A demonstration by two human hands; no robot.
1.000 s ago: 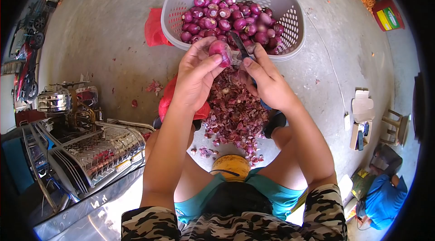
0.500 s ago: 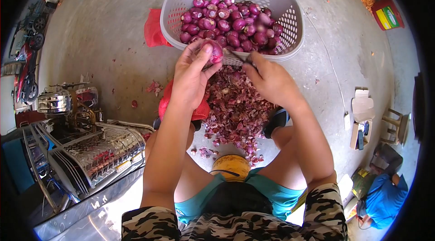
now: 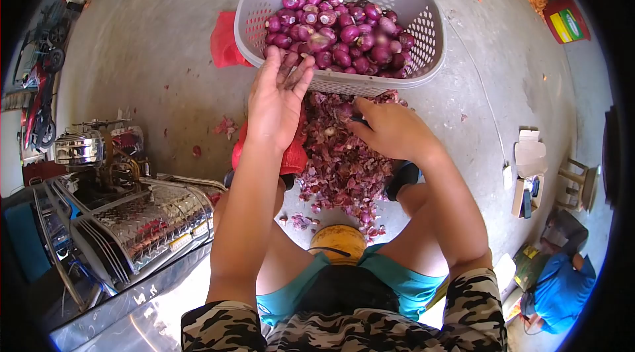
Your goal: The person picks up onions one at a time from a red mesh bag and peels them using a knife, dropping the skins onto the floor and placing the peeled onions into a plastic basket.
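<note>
My left hand [image 3: 279, 94] is at the near rim of a grey plastic basket [image 3: 431, 64], palm up with the fingers spread and nothing in them. Peeled red onions [image 3: 347, 34] fill much of the basket. One slightly blurred onion [image 3: 318, 42] lies or moves just beyond my left fingertips. My right hand [image 3: 397, 128] is closed around a small knife [image 3: 358, 119]; only part of its dark handle shows, and I cannot make out the blade. Below both hands, a heap of onion skins [image 3: 344, 167] covers the floor between my feet.
Red net sacking [image 3: 227, 41] lies left of the basket, with another red net [image 3: 291, 157] by my left leg. A yellow container [image 3: 337, 244] is between my thighs. Metal racks [image 3: 145, 220] stand at left, a cardboard box [image 3: 529, 153] at right. A person in blue [image 3: 562, 292] is at lower right.
The onion has left my left hand, which has opened and reached forward to the basket. My right hand has drawn down slightly with the knife, over the skins.
</note>
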